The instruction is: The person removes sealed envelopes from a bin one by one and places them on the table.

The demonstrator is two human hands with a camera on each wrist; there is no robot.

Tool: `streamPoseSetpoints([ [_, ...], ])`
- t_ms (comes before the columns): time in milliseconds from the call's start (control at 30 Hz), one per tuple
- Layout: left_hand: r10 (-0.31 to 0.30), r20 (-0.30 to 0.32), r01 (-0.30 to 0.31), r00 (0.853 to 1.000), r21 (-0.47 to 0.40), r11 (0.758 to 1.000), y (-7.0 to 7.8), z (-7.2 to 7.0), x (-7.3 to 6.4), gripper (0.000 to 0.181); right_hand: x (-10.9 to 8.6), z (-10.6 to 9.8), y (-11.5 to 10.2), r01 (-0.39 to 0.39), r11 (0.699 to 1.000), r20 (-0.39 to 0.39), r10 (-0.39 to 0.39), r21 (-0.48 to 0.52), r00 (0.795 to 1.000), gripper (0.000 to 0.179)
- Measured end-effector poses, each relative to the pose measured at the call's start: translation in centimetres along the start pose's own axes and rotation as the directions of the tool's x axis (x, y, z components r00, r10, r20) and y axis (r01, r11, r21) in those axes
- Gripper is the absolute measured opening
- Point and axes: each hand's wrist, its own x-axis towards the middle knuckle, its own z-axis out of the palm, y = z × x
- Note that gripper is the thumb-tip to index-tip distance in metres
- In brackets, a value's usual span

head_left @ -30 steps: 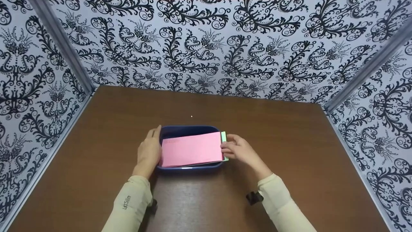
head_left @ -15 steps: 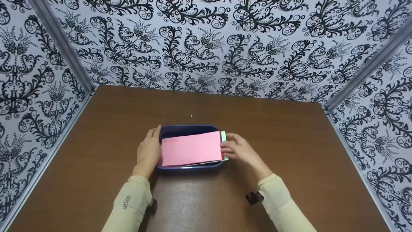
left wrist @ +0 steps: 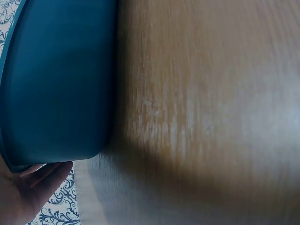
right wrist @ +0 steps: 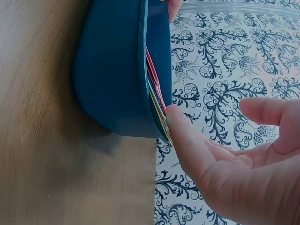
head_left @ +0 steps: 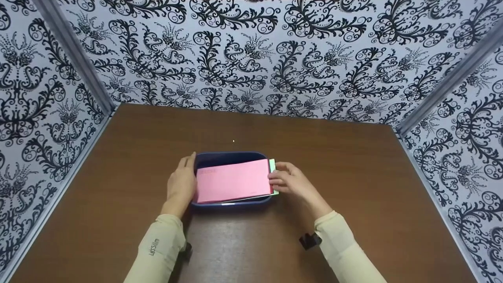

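A dark blue plastic bin (head_left: 226, 157) stands on the table. It holds a stack of thin, flat paper pieces, tilted with the right end raised onto the rim. On top lies a pink rectangular piece (head_left: 234, 181) with faint print, and a green edge (head_left: 272, 167) sticks out beyond it on the right. My left hand (head_left: 182, 182) lies against the bin's left end, its fingers straight along the outer wall (left wrist: 61, 79). At the other end my right hand (head_left: 290, 181) touches the stack's raised edge (right wrist: 158, 91) with extended fingertips, thumb held apart.
The brown wooden table (head_left: 243, 247) extends all around the bin. Black-and-white patterned walls (head_left: 243, 59) with grey corner posts (head_left: 76, 59) enclose its back and both sides. A tiny pale speck (head_left: 233, 140) shows behind the bin.
The hands, the bin and the paper stack hold nearly the same place; only a very slight shift of the whole head view shows.
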Motion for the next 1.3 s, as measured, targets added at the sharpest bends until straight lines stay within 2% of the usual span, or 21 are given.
streamPoseSetpoints([
  [267, 0.026, -0.04, -0.026, 0.999, 0.005, 1.0, -0.1, 0.0, -0.1, 0.056, 0.4, -0.1, 0.2, -0.032, 0.984, 0.001, 0.032, 0.175, 0.999, 0.055],
  [567, 0.024, -0.033, -0.024, 0.999, 0.003, 1.0, -0.1, -0.1, -0.1, 0.054, 0.4, -0.3, 0.3, -0.033, 0.965, 0.008, 0.032, 0.262, 0.999, 0.052],
  [800, 0.019, -0.027, -0.019, 0.999, 0.012, 1.0, -0.1, 0.0, -0.2, 0.055, 0.5, 0.1, 0.1, -0.011, 0.956, 0.011, 0.008, 0.293, 1.0, 0.052],
  [1033, 0.007, -0.022, -0.006, 1.0, 0.006, 1.0, -0.1, 0.0, -0.2, 0.055, 0.6, 0.7, 0.0, -0.025, 0.941, -0.005, 0.028, 0.336, 1.0, 0.049],
  [1300, 0.0, -0.006, 0.0, 1.0, 0.01, 1.0, 0.1, -0.1, -0.1, 0.056, 0.9, 1.0, 0.5, -0.03, 0.939, -0.012, 0.036, 0.341, 0.999, 0.052],
])
